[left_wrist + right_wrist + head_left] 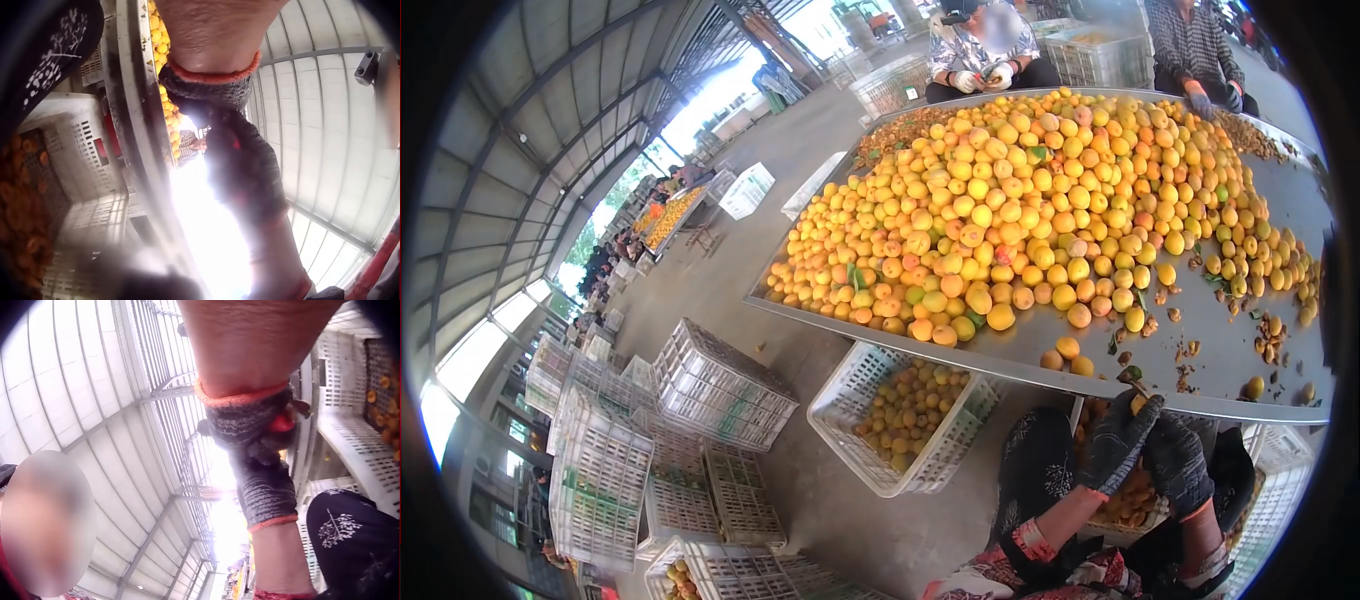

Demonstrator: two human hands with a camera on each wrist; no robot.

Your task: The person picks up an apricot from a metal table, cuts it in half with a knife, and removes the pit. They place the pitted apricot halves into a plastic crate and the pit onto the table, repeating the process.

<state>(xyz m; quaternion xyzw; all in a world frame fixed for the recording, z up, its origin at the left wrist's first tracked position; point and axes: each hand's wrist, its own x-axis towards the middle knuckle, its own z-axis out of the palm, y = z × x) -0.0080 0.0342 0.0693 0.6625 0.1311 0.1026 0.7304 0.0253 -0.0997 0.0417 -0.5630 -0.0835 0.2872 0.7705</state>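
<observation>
Both hands wear dark knit gloves with orange cuffs and meet just below the near edge of a metal table (1040, 352). My left hand (1122, 438) and right hand (1178, 462) are pressed together, fingers curled around one yellow apricot (1138, 404). In the left wrist view the left glove (212, 94) shows against strong glare, with the right glove (250, 169) beyond it. From the right wrist camera, the right glove (247, 419) meets the left glove (269, 494), and a reddish bit of fruit (282, 423) shows between them. A big pile of apricots (1040, 200) covers the table.
A white crate (840, 400) partly filled with apricots stands under the table's left end; another crate of fruit (1135, 505) sits below my hands. Stacks of empty crates (720, 385) stand on the floor to the left. Two seated people (985, 50) work at the table's far side.
</observation>
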